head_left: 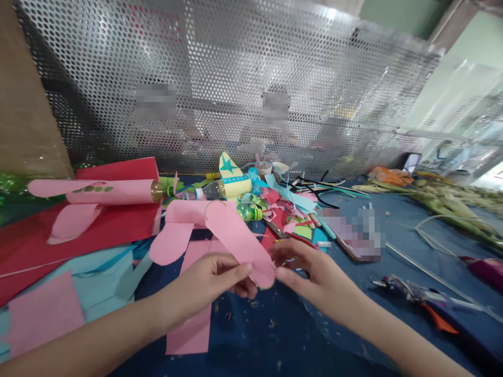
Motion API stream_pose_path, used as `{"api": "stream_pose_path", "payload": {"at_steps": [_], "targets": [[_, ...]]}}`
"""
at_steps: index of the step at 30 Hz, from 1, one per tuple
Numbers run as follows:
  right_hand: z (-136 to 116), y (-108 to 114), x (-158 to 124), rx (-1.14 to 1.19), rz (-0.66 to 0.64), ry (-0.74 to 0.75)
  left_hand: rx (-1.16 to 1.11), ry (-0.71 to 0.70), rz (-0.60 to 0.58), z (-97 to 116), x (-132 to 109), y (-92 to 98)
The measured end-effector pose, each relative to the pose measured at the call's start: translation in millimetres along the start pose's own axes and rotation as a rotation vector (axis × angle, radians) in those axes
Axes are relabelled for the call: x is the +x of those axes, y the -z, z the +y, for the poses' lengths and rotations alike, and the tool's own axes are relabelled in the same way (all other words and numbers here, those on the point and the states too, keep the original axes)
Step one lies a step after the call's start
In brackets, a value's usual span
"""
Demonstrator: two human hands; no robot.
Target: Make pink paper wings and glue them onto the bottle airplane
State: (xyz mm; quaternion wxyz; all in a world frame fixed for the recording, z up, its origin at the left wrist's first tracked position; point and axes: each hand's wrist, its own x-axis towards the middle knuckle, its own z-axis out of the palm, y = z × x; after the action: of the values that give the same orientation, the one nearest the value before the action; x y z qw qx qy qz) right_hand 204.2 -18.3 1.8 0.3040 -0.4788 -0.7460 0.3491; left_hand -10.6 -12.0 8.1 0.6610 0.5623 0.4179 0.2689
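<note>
A bottle wrapped in pink paper [184,212], with a green neck and cap [251,212], lies in front of me. A long pink paper wing [239,238] with rounded ends crosses it, slanting toward me. My left hand [231,275] pinches the wing near its closer end, thumb on top and fingers beneath. At that end's right edge, my right hand [301,267] has its thumb and fingertips closed on the paper. A pink tail-like piece [172,243] hangs at the bottle's left. Scissors [277,229] lie partly hidden behind my right hand.
Another pink-wrapped bottle [113,191] rests on red paper [118,225] at left. Behind is a yellow-and-blue bottle model [236,186]. Paper scraps [291,201], a phone [349,235] and a glue gun [424,298] lie toward the right. A perforated metal screen [236,68] stands behind.
</note>
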Motion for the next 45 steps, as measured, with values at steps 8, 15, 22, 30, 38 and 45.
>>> {"api": "stream_pose_path", "payload": {"at_steps": [8,15,22,30,38,45], "targets": [[-6.9,-21.0,-7.3,0.363,-0.274,-0.178,0.185,-0.048,0.182,-3.8,5.8,6.1],[-0.6,-20.4,-11.3,0.501,-0.224,-0.07,-0.127,0.018,0.22,-2.9,7.1,8.6],[-4.1,-19.1,-10.9,0.077,-0.278,0.181,-0.084,-0.014,0.106,-9.8,9.2,10.0],[-11.1,-13.0,-10.9,0.095,-0.273,0.176,-0.136,0.014,0.059,-16.9,13.4,10.4],[-9.8,-15.1,-11.9,0.13,-0.098,0.006,-0.156,0.048,0.008,-12.9,9.3,6.0],[-6.6,-15.4,-6.1,0.112,-0.059,-0.046,-0.238,0.121,-0.066,-13.9,0.8,-1.7]]}}
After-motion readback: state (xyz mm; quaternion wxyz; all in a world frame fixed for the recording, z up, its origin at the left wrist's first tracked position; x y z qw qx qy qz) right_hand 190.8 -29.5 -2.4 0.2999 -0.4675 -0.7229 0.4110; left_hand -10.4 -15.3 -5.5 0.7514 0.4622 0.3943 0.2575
